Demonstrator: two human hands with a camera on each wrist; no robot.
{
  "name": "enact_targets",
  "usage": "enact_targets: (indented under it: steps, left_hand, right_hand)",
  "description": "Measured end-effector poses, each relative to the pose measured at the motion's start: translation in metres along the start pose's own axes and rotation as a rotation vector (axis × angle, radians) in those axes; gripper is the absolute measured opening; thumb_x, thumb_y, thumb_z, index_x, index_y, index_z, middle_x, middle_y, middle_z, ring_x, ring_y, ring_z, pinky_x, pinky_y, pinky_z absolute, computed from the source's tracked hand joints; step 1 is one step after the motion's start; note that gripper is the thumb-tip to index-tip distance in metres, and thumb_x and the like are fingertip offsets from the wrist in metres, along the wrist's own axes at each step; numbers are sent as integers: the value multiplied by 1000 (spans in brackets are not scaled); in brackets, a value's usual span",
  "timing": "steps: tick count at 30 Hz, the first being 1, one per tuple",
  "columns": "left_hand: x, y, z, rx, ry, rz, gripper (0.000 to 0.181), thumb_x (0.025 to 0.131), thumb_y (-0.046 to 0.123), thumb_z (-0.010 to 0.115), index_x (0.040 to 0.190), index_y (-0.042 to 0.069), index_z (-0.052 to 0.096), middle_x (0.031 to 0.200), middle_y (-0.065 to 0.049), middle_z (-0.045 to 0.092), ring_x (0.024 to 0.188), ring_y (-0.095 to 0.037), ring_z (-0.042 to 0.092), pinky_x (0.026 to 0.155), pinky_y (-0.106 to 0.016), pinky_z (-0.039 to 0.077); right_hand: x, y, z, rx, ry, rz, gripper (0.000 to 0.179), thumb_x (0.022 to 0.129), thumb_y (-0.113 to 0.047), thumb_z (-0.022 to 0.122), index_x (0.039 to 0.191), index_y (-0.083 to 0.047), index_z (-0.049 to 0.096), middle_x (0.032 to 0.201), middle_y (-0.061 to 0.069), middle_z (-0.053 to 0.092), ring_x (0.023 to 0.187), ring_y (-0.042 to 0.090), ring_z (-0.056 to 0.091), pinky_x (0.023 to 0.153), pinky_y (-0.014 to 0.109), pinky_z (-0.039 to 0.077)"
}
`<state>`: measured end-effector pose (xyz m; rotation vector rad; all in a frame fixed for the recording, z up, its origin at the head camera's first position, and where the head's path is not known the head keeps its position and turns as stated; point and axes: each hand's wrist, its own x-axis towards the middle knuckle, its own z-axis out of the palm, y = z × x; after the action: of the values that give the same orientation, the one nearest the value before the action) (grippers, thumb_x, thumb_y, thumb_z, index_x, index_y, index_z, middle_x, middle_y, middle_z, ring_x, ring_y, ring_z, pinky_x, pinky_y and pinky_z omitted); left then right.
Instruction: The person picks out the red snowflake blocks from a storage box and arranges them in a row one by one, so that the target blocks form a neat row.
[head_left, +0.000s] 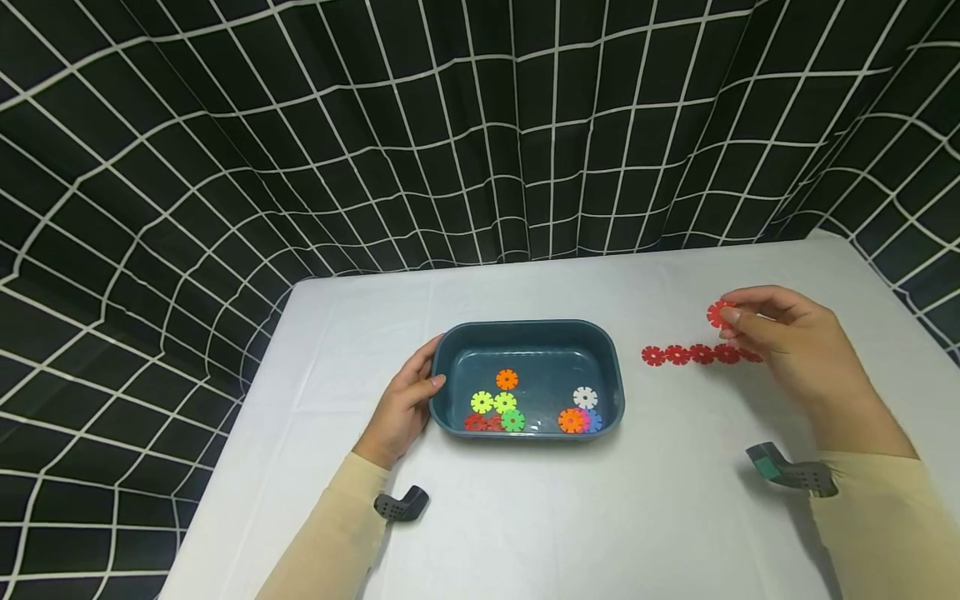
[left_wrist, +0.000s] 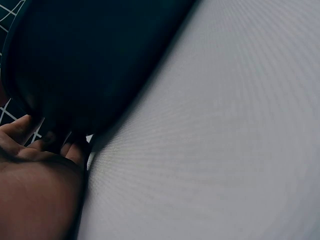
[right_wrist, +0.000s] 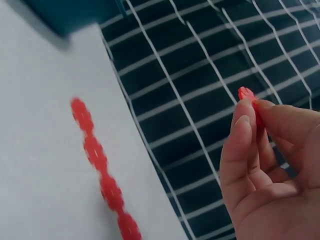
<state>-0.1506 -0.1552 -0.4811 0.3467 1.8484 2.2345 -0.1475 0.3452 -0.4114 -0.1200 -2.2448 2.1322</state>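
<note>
Pinches 1 notched red disc (head_left: 718, 314) between thumb and fingertips of the right hand (head_left: 806, 350), up above the right part of the white tabletop (head_left: 540, 517). Appears nearly edge-on in the right wrist view, partly covered by the fingertips. Grips the left end of a dark teal tray (head_left: 525, 322) with the left hand (head_left: 401, 408), thumb at the rim, other fingers along the outer wall and partly out of sight. Looks very dark there in the left wrist view.

See, just below the held disc in the head view, a row of red discs (head_left: 702, 354), joined edge to edge, well right of the left hand and near the tray. Count 5 in sight, the last partly blocked by the right hand. Cannot tell of any contact between hand and row.

Find inside the tray, to the left, 1 orange disc (head_left: 507, 372), 2 yellow-green discs (head_left: 482, 395) side by side, 2 red tray discs (head_left: 474, 417) and 1 green disc (head_left: 513, 413), with the green overlapping a red. Find to the right 1 white disc (head_left: 585, 391) above a cluster: a second orange disc (head_left: 571, 413) partly covering a pink disc (head_left: 585, 414), beside a blue disc (head_left: 596, 422).

Wears 1 dark wrist camera (head_left: 402, 503) at each beige sleeve (head_left: 330, 533). Hangs black cloth (head_left: 450, 142) with white grid lines behind the table and along its sides.
</note>
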Motion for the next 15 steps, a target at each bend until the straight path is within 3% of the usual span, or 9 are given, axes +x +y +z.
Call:
enact_targets:
  steps: [9, 15]
  left_hand:
    - [0, 0, 0, -3, -3, 4, 60, 110, -1, 48, 169, 9, 39, 170, -7, 43, 157, -24, 37, 125, -39, 32]
    - [1, 0, 0, 2, -3, 8, 61, 110, -1, 48, 169, 9, 38, 170, -8, 43, 157, -25, 37, 125, -39, 32]
  right_hand:
    - [7, 24, -41, -279, 144, 124, 34, 109, -29, 70, 140, -17, 66, 105, -18, 73, 89, 7, 74, 78, 15, 58]
    - [8, 41, -65, -299, 228, 139, 27, 110, -26, 68, 136, -19, 66, 101, -22, 72, 86, 3, 72, 76, 13, 57]
